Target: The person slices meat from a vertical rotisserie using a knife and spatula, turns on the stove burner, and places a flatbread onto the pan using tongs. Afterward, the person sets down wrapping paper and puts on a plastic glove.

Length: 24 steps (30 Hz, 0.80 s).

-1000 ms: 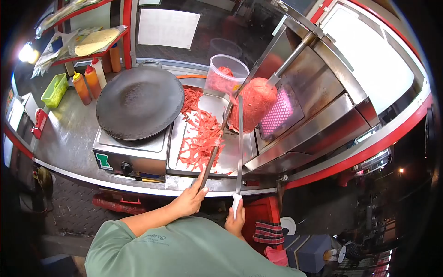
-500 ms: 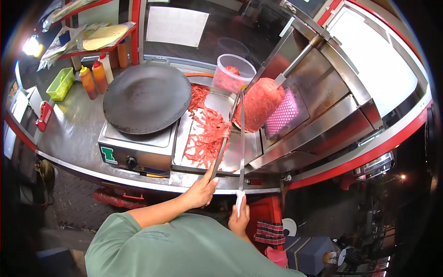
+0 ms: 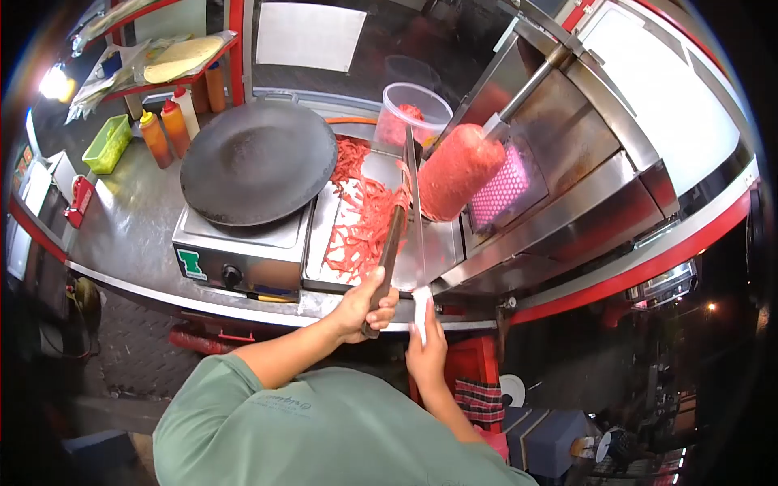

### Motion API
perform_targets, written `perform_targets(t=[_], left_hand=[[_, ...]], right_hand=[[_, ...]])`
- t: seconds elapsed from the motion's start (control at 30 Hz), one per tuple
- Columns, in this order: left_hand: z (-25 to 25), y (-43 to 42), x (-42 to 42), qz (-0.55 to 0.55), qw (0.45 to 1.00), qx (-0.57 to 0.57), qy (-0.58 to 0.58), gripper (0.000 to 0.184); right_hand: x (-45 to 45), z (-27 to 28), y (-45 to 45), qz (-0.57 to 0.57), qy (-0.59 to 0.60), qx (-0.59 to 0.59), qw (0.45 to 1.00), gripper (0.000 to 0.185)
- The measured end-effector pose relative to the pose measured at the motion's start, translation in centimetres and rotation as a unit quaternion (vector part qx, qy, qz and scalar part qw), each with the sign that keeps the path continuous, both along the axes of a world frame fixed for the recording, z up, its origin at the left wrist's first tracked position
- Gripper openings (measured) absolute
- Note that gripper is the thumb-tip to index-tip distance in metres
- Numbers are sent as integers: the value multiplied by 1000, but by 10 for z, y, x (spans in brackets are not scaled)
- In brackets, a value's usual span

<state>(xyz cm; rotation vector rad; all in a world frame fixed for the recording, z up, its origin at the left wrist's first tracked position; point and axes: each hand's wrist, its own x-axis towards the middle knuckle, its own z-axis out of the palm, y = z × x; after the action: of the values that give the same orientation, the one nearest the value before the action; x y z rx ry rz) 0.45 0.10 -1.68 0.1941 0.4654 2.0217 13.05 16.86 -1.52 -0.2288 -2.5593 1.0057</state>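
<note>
My left hand (image 3: 362, 308) is closed round the dark handle of a long tool (image 3: 391, 251), with strips of meat at its upper part. In my right hand (image 3: 426, 336) is the white handle of a long knife (image 3: 418, 219), its blade pointing up beside the tool. Just right of the blade, a reddish meat cone (image 3: 462, 172) sits on a metal spit (image 3: 531, 85), tilted in this view. Shaved meat strips (image 3: 365, 231) lie in the metal tray (image 3: 442, 251) beneath and left of the blades.
Left of the tray, a round black griddle (image 3: 258, 162) rests on a burner (image 3: 239, 255). A clear tub (image 3: 415, 109) stands behind the tray. Sauce bottles (image 3: 156, 139) and a green container (image 3: 107, 144) are at the left. The metal grill housing (image 3: 559, 211) rises at the right.
Both hands have moved up and forward toward the tray, carrying the tool and knife. The tool has shifted right, closer to the knife blade, and more of the right forearm shows.
</note>
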Motion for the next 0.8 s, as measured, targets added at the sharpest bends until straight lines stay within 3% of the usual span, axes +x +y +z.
perform_targets(t=[0.03, 0.07, 0.13, 0.2, 0.23, 0.27, 0.3, 0.33, 0.43, 0.57, 0.67, 0.77, 0.8], left_hand=[[11, 3, 1, 46, 999, -16, -25, 60], [5, 1, -2, 35, 999, 19, -17, 60], [17, -7, 3, 49, 997, -41, -52, 62], [-8, -22, 7, 6, 1000, -6, 3, 59], [-7, -30, 16, 36, 998, -57, 0, 52], [-15, -39, 22, 43, 997, -68, 10, 43], [-17, -49, 29, 42, 993, -99, 41, 43], [-16, -58, 37, 39, 988, -131, 71, 53], [-20, -79, 58, 34, 948, -213, 232, 64], [-8, -82, 68, 57, 934, -241, 256, 62], [0, -71, 53, 101, 912, -261, 298, 62], [-2, -59, 40, 93, 902, -292, 305, 67], [3, -58, 41, 78, 876, -331, 342, 69]], right_hand=[[-18, -2, 1, 1, 17, -6, 1000, 61], [-23, 20, -11, -14, -58, -145, 988, 64], [-3, 10, -13, 31, -84, -336, 938, 68], [34, -16, -10, 68, -70, -361, 927, 71], [52, -36, -9, 38, -86, -382, 920, 70], [64, -46, -1, 20, -107, -343, 933, 65], [55, -58, 8, 32, -38, -227, 973, 61], [42, -53, 9, 28, 7, -182, 983, 59], [-24, -31, 6, 5, 107, -122, 987, 55], [-39, -28, 14, -20, 211, 34, 977, 54], [28, -98, 31, -36, 131, -32, 990, 57], [39, -81, 13, -68, 100, -141, 983, 55], [22, -75, 14, -54, 138, -80, 986, 55]])
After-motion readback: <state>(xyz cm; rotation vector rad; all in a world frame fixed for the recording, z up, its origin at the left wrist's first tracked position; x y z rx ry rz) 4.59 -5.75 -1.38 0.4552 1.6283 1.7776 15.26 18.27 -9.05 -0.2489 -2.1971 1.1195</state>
